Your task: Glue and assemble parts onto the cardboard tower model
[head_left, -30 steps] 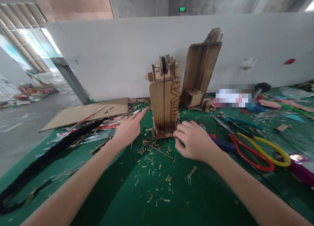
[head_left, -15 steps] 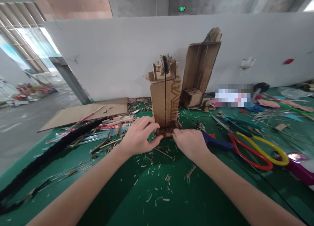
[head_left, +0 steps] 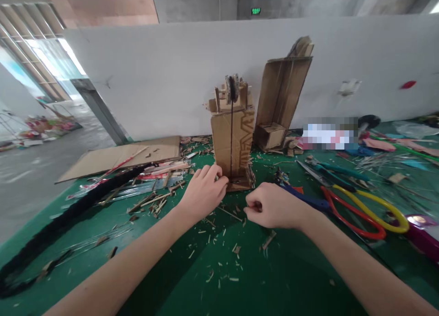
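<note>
The fingers (head_left: 212, 173) of the left hand (head_left: 203, 192) are curled against the lower left edge of the cardboard tower (head_left: 233, 140), touching it at its base; whether anything is gripped cannot be told. The right hand (head_left: 274, 205) is closed into a loose fist just in front of the tower's base and apart from it, thumb and forefinger pinched together; what, if anything, is pinched between them is too small to be made out. The tower is stood upright on the green worktop (head_left: 247, 279), with a dark pulley wheel (head_left: 232, 86) mounted at its top and a black cord (head_left: 231, 137) hung down its front face. Wood splinters (head_left: 219, 252) are scattered on the worktop below the hands. Red and yellow handled scissors (head_left: 360, 211) are laid to the right of the right hand. A taller open cardboard box (head_left: 281, 101) is leaned against the white wall behind the tower. A flat cardboard sheet (head_left: 123, 158) and a black braided rope (head_left: 61, 220) are seen to the left.
</note>
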A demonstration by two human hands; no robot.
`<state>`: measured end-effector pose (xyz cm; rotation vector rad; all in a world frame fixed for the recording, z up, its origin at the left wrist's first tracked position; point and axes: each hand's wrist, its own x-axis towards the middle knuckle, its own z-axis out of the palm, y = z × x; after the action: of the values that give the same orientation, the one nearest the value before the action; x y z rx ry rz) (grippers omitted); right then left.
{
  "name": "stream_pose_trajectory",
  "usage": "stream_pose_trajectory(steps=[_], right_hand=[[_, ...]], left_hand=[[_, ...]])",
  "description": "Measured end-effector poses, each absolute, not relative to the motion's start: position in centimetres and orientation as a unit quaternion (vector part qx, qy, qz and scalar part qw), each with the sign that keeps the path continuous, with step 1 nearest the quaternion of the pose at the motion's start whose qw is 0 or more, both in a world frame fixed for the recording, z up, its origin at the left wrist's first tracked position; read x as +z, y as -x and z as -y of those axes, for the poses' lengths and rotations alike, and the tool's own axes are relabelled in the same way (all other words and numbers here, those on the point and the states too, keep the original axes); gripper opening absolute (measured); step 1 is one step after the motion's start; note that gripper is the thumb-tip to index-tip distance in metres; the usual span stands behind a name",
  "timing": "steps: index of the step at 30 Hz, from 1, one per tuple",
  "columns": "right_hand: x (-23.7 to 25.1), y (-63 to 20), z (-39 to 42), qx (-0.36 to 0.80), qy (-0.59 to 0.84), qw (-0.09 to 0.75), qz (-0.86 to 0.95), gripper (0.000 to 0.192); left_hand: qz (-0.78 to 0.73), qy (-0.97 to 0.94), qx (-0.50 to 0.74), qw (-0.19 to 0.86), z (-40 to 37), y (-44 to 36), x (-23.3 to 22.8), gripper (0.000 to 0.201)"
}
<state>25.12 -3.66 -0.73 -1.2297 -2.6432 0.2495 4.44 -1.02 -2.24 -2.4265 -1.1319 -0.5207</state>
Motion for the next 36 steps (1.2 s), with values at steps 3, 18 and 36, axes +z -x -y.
stream_pose_trajectory(steps=[3, 18, 36], right_hand=[[-0.2, -25.3, 3.6, 0.071, 0.426, 0.121, 0.894, 0.037], [-2.7, -23.4, 1.3, -0.196, 0.394, 0.196, 0.876, 0.018], [-3.4, -23.1, 0.9, -0.224, 0.403, 0.205, 0.863, 0.015]], left_hand=[[0.421, 0.864, -0.188, 0.203, 1.1, -4.6, -2.2, 0.016], [0.442, 0.856, -0.182, 0.199, 0.9, -4.8, -2.5, 0.024], [0.430, 0.864, -0.168, 0.199, 0.9, -4.6, -2.4, 0.018]])
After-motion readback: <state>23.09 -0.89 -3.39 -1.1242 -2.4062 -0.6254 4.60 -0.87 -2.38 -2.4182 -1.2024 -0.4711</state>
